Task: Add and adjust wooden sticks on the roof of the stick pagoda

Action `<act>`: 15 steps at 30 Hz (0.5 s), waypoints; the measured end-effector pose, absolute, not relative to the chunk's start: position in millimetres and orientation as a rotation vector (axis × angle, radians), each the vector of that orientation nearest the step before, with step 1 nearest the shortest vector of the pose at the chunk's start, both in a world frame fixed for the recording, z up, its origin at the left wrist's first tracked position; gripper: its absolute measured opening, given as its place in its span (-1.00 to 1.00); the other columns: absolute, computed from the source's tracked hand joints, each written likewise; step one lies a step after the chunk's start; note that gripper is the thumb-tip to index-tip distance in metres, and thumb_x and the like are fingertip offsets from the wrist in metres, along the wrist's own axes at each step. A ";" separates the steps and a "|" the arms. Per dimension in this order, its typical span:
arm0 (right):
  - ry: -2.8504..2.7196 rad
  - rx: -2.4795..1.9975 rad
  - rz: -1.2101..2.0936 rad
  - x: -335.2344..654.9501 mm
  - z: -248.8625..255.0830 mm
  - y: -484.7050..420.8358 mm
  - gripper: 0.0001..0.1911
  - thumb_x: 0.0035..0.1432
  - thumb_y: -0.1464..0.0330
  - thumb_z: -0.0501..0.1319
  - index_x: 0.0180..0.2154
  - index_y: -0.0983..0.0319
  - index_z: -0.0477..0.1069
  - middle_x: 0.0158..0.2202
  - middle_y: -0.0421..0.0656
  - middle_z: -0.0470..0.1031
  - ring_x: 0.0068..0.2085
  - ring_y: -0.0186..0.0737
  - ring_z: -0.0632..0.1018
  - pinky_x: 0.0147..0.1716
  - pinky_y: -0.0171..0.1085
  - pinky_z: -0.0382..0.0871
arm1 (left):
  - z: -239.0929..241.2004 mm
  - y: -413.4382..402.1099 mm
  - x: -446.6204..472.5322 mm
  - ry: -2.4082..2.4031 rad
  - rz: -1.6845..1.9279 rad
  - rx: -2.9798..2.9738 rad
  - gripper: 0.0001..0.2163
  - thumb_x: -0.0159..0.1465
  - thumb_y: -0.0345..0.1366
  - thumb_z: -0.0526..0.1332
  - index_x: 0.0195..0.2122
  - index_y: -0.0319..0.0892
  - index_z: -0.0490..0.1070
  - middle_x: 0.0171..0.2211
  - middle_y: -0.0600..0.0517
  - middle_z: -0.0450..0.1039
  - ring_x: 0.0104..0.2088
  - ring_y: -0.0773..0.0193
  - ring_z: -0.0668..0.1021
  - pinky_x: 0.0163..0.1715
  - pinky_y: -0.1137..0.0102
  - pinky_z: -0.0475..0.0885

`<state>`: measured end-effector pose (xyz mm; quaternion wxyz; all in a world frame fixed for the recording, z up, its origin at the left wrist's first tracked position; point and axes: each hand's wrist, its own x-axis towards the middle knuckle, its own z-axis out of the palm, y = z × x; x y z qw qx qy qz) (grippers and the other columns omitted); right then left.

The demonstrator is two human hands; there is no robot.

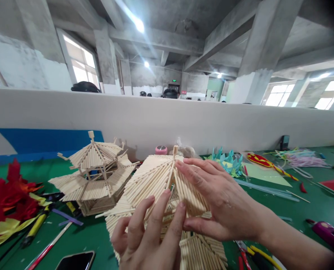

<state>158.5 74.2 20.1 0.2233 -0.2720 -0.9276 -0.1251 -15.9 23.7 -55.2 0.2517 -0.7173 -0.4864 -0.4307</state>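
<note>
A pagoda roof built of thin wooden sticks [152,180] stands on the green table right in front of me. My right hand [214,198] lies flat against its right slope, fingers stretched out toward the peak. My left hand [150,232] rests on the near slope from below, fingertips pressed on the sticks near the middle. A finished two-tier stick pagoda [95,174] stands just left of it.
Red and yellow paper flowers [6,195] lie at the left, a phone [77,260] at the near edge, pliers with yellow handles [253,255] by my right wrist. Teal paper leaves [225,159], coloured sheets and pipe cleaners [301,155] spread right. A white partition [167,116] backs the table.
</note>
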 end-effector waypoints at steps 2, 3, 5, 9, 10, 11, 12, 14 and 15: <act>-2.558 -0.756 -0.344 158.7 20.2 73.9 -0.17 0.06 0.08 0.13 0.23 0.34 -0.13 0.21 -0.10 0.14 0.20 -0.13 0.08 0.13 -0.17 -0.08 | -54.9 23.8 -16.9 -1.332 -1.162 -1.964 -0.78 0.26 -0.30 0.05 -0.15 0.04 0.43 -0.06 -0.07 0.42 -0.08 0.03 0.34 -0.21 0.14 0.07; -2.553 -0.758 -0.342 158.8 20.2 73.7 -0.17 0.07 0.07 0.13 0.23 0.34 -0.12 0.21 -0.09 0.14 0.20 -0.13 0.08 0.13 -0.18 -0.08 | -54.7 23.8 -17.2 -1.330 -1.146 -1.966 -0.77 0.25 -0.33 0.05 -0.14 0.04 0.42 -0.06 -0.07 0.41 -0.07 0.03 0.34 -0.21 0.14 0.07; -2.546 -0.751 -0.340 159.3 20.0 73.6 -0.17 0.07 0.06 0.12 0.22 0.35 -0.11 0.20 -0.08 0.16 0.19 -0.13 0.09 0.13 -0.18 -0.08 | -54.6 23.8 -17.8 -1.322 -1.105 -1.979 -0.72 0.22 -0.40 0.07 -0.10 0.04 0.41 -0.05 -0.08 0.39 -0.07 0.02 0.33 -0.20 0.14 0.07; -2.529 -0.758 -0.329 159.9 17.5 73.7 -0.18 0.06 0.06 0.13 0.21 0.35 -0.10 0.20 -0.08 0.15 0.19 -0.11 0.10 0.13 -0.14 -0.06 | -55.0 24.2 -19.5 -1.361 -1.145 -1.989 -0.74 0.23 -0.33 0.08 -0.09 0.06 0.41 -0.04 -0.06 0.39 -0.08 0.00 0.33 -0.19 0.13 0.08; -2.528 -0.766 -0.331 159.9 16.5 73.7 -0.17 0.06 0.05 0.14 0.21 0.34 -0.10 0.20 -0.08 0.14 0.18 -0.09 0.10 0.13 -0.12 -0.05 | -54.8 24.5 -20.5 -1.369 -1.155 -1.988 -0.75 0.24 -0.30 0.08 -0.10 0.07 0.41 -0.04 -0.06 0.39 -0.08 -0.01 0.33 -0.19 0.13 0.08; -2.524 -0.773 -0.334 159.9 15.6 73.6 -0.17 0.06 0.05 0.14 0.21 0.34 -0.10 0.21 -0.08 0.14 0.18 -0.08 0.10 0.12 -0.10 -0.04 | -54.5 24.8 -21.8 -1.358 -1.145 -1.993 -0.76 0.24 -0.27 0.07 -0.10 0.07 0.41 -0.04 -0.07 0.39 -0.07 -0.02 0.33 -0.19 0.13 0.08; -2.523 -0.777 -0.339 159.8 14.8 73.6 -0.17 0.06 0.05 0.13 0.22 0.34 -0.10 0.21 -0.08 0.13 0.18 -0.07 0.11 0.12 -0.09 -0.03 | -54.0 25.0 -23.2 -1.336 -1.111 -2.006 -0.76 0.24 -0.25 0.08 -0.08 0.06 0.41 -0.03 -0.08 0.38 -0.07 -0.02 0.33 -0.19 0.14 0.08; -2.514 -0.785 -0.342 159.7 14.0 73.4 -0.18 0.07 0.05 0.13 0.22 0.34 -0.10 0.21 -0.08 0.13 0.18 -0.06 0.11 0.12 -0.07 -0.03 | -52.9 25.4 -25.3 -1.267 -1.008 -2.042 -0.73 0.22 -0.22 0.12 -0.04 0.02 0.39 -0.02 -0.11 0.37 -0.06 -0.02 0.32 -0.19 0.16 0.09; -2.509 -0.784 -0.341 159.6 13.9 73.2 -0.17 0.07 0.04 0.12 0.22 0.34 -0.10 0.21 -0.08 0.13 0.18 -0.06 0.11 0.12 -0.08 -0.03 | -52.4 25.5 -25.6 -1.243 -0.985 -2.052 -0.72 0.21 -0.21 0.13 -0.03 0.00 0.38 -0.02 -0.12 0.37 -0.06 -0.03 0.31 -0.20 0.17 0.09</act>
